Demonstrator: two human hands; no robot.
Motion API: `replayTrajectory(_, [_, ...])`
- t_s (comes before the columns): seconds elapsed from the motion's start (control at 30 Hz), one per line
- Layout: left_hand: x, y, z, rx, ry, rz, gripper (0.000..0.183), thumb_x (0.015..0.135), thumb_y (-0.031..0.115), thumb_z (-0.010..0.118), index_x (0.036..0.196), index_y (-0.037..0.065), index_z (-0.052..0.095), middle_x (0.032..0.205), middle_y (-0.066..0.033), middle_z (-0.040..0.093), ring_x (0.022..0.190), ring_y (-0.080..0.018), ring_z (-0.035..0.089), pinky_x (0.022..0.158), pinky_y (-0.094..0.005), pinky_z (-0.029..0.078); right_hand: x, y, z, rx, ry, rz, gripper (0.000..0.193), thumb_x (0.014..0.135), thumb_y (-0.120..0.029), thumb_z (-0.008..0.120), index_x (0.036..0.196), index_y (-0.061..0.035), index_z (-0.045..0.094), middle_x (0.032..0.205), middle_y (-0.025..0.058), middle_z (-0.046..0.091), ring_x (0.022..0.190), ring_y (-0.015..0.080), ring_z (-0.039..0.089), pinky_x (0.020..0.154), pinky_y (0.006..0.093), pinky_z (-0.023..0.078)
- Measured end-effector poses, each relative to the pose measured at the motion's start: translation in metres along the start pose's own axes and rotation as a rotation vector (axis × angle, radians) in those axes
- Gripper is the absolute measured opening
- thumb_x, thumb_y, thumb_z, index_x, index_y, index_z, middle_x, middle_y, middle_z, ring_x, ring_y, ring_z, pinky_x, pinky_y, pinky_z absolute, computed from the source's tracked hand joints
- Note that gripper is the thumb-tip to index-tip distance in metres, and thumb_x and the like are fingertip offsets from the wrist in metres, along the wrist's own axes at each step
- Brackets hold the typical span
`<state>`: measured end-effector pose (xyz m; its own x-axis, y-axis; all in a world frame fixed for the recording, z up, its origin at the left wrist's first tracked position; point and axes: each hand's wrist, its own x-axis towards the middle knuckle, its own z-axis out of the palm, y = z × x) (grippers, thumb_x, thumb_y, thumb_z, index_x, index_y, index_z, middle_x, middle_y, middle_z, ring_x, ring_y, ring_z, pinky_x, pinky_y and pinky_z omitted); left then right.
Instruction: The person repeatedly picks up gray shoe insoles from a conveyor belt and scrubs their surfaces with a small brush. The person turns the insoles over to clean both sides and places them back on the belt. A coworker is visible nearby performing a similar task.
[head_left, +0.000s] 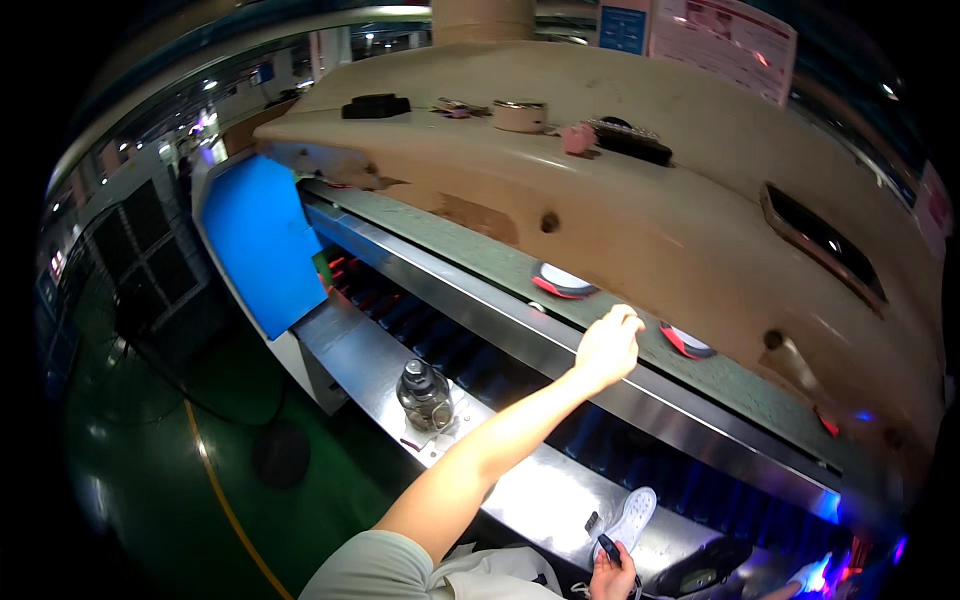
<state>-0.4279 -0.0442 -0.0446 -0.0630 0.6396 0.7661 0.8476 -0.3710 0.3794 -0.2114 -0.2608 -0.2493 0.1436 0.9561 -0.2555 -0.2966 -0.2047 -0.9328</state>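
My left hand (606, 350) reaches over the steel rail at the edge of the green conveyor belt (430, 232). Its fingers are curled together; whatever they may hold is hidden. It hovers between two white shoe soles with red and dark edges, one sole (566, 281) to its left and another sole (688, 340) to its right. Low in the picture, my right hand (612, 578) grips a small dark handled tool (608, 547), its kind unclear. A white shoe sole (632, 520) lies beside it on the steel ledge, next to a small dark piece (592, 523).
A dark bottle (424, 396) stands on the steel ledge (345, 345). Dark rollers run below the rail. A beige hood (680, 215) overhangs the belt, bearing a phone (825, 240) and small items. Another person's hand (812, 575) shows at lower right, near a dark sole (703, 568).
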Motion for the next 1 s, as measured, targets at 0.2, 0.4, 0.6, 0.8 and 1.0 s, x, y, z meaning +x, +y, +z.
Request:
replayTrajectory(0.2, [-0.001, -0.006, -0.003, -0.102, 0.004, 0.001, 0.013, 0.067, 0.002, 0.049, 0.078, 0.006, 0.053, 0.086, -0.0107, 0.049, 0.077, -0.0277, 0.051, 0.065, -0.0364, 0.043, 0.016, 0.0, 0.003, -0.74, -0.182, -0.246, 0.035, 0.081, -0.036, 0.046, 0.106, -0.0123, 0.053, 0.084, 0.0143, 0.058, 0.072, 0.0182, 0.054, 0.07, 0.0267, 0.042])
replayTrajectory(0.4, [0.0, -0.007, -0.005, -0.094, -0.042, -0.051, 0.015, 0.063, -0.002, 0.049, 0.076, 0.005, 0.052, 0.089, -0.0107, 0.046, 0.078, -0.0282, 0.05, 0.066, -0.0375, 0.043, 0.021, -0.006, 0.014, -0.74, -0.287, -0.267, 0.034, 0.081, -0.034, 0.046, 0.106, -0.0116, 0.053, 0.086, 0.0145, 0.058, 0.074, 0.0187, 0.054, 0.071, 0.0271, 0.042])
replayTrajectory(0.6, [0.0, -0.005, -0.002, -0.078, -0.064, -0.083, 0.017, 0.06, -0.002, 0.049, 0.075, 0.004, 0.052, 0.09, -0.0087, 0.047, 0.083, -0.0257, 0.048, 0.07, -0.0344, 0.042, 0.02, -0.007, 0.018, -0.758, -0.323, -0.258, 0.034, 0.081, -0.032, 0.046, 0.107, -0.0109, 0.052, 0.087, 0.0147, 0.057, 0.076, 0.0192, 0.053, 0.072, 0.0275, 0.042])
replayTrajectory(0.8, [0.001, -0.001, -0.005, -0.051, -0.122, -0.123, 0.017, 0.059, 0.0, 0.05, 0.076, 0.004, 0.052, 0.091, -0.0093, 0.047, 0.086, -0.0255, 0.047, 0.072, -0.0347, 0.042, 0.019, -0.011, 0.017, -0.757, -0.312, -0.262, 0.033, 0.081, -0.03, 0.046, 0.107, -0.0102, 0.051, 0.089, 0.0149, 0.057, 0.078, 0.0197, 0.053, 0.073, 0.0279, 0.042])
replayTrajectory(1.0, [0.001, -0.001, -0.005, -0.045, -0.07, -0.055, 0.015, 0.061, 0.002, 0.05, 0.075, 0.004, 0.052, 0.088, -0.0099, 0.048, 0.084, -0.0261, 0.047, 0.072, -0.0345, 0.041, 0.013, -0.015, 0.011, -0.741, -0.251, -0.253, 0.033, 0.081, -0.028, 0.046, 0.108, -0.0095, 0.051, 0.09, 0.0151, 0.056, 0.079, 0.0202, 0.052, 0.074, 0.0283, 0.041])
